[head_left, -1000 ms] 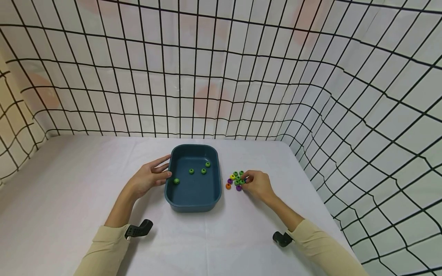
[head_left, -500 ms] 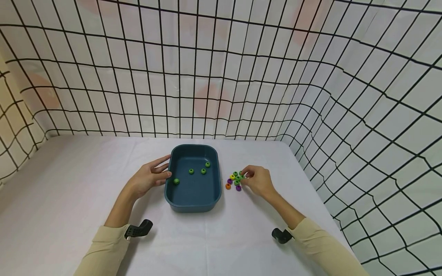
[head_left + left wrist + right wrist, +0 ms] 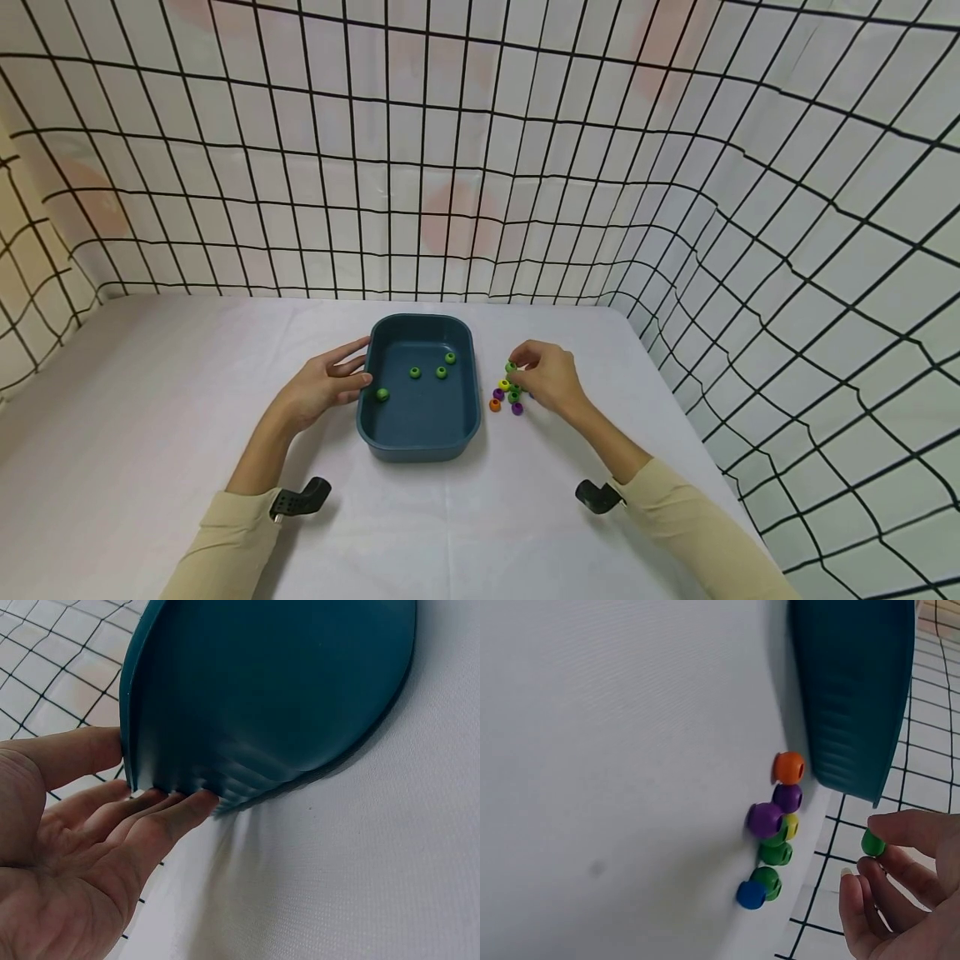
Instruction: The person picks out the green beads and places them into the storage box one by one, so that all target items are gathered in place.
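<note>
A green bead [image 3: 873,844] is pinched between the thumb and a finger of my right hand [image 3: 551,377], raised above the table just beyond the bead pile. Below it lie loose beads: a yellow one [image 3: 504,385], an orange one [image 3: 495,405], purple ones [image 3: 517,409] and several green ones [image 3: 766,881], partly hidden by the hand in the head view. A blue bead [image 3: 751,895] shows in the right wrist view. My left hand [image 3: 318,390] rests straight fingers against the outer left wall of a blue tray [image 3: 418,453], its thumb touching the rim. Several green beads [image 3: 415,373] lie inside the tray.
White cloth covers the table [image 3: 450,525]. A black wire grid [image 3: 405,179] stands along the back and the right side, with white sheeting behind it. Black wrist cameras [image 3: 302,497] are worn on both forearms.
My right hand has moved up and left over the bead pile and now holds a green bead lifted off the table. The left hand and the tray stay put.
</note>
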A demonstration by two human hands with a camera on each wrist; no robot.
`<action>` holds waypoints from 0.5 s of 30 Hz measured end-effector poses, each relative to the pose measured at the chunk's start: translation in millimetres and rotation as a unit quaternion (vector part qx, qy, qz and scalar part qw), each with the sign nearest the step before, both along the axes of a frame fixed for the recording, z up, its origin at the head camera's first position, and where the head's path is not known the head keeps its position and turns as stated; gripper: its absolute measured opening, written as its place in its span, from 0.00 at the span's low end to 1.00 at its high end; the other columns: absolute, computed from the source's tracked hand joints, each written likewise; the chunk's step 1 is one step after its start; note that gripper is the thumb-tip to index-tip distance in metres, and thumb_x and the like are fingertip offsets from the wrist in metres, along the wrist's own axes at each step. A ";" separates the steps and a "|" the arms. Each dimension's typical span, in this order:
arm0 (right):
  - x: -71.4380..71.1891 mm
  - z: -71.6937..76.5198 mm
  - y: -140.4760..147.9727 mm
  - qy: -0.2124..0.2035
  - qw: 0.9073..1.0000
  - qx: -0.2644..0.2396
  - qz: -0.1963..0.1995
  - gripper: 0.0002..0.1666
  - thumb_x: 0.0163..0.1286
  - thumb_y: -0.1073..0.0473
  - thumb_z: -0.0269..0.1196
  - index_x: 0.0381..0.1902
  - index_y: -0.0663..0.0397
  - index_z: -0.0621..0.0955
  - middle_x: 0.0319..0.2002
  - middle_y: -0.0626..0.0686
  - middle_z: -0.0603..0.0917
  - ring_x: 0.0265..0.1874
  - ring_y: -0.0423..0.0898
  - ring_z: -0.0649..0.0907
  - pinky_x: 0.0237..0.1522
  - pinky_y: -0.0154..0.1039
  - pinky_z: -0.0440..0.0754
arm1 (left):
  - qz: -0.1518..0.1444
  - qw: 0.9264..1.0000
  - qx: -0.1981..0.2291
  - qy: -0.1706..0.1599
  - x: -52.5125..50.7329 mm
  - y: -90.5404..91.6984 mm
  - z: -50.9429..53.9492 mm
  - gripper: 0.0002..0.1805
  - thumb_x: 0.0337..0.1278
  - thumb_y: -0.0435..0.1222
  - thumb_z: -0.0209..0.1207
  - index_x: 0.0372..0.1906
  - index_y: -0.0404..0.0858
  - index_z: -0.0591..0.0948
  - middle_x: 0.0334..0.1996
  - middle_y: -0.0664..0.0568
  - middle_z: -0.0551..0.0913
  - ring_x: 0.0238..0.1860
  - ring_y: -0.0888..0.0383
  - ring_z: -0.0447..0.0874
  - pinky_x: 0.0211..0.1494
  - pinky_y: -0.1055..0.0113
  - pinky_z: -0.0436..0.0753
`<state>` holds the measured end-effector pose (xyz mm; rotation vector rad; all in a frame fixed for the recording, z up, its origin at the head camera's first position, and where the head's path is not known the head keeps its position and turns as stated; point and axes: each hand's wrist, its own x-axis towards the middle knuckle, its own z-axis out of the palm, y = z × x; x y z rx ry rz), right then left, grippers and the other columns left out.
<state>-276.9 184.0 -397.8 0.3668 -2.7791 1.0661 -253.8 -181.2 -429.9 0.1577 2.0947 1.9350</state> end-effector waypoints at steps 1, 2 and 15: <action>-0.4 1.1 -1.9 0.001 1.000 -0.001 0.001 0.08 0.59 0.62 0.71 0.38 0.54 0.87 0.37 0.53 0.91 0.39 0.51 0.86 0.44 0.47 0.85 | 0.001 1.000 0.000 0.000 0.0 0.0 0.1 0.41 0.69 0.30 0.59 0.82 0.45 0.55 0.78 0.36 0.57 0.75 0.39 0.64 0.63 0.57 0.82; -0.7 2.2 -3.9 0.002 1.000 -0.003 0.002 0.08 0.59 0.62 0.71 0.38 0.54 0.87 0.37 0.54 0.91 0.39 0.51 0.87 0.44 0.47 0.86 | 0.001 1.000 -0.001 0.000 0.1 0.0 0.3 0.41 0.69 0.30 0.59 0.82 0.45 0.55 0.78 0.36 0.57 0.75 0.39 0.64 0.63 0.57 0.81; -4.9 11.9 -27.1 0.015 0.999 -0.024 0.021 0.08 0.60 0.63 0.73 0.38 0.54 0.87 0.36 0.54 0.91 0.36 0.49 0.87 0.36 0.38 0.85 | 0.002 1.000 -0.003 0.000 0.1 -0.4 0.4 0.42 0.69 0.31 0.61 0.82 0.46 0.56 0.78 0.37 0.57 0.75 0.40 0.64 0.62 0.59 0.83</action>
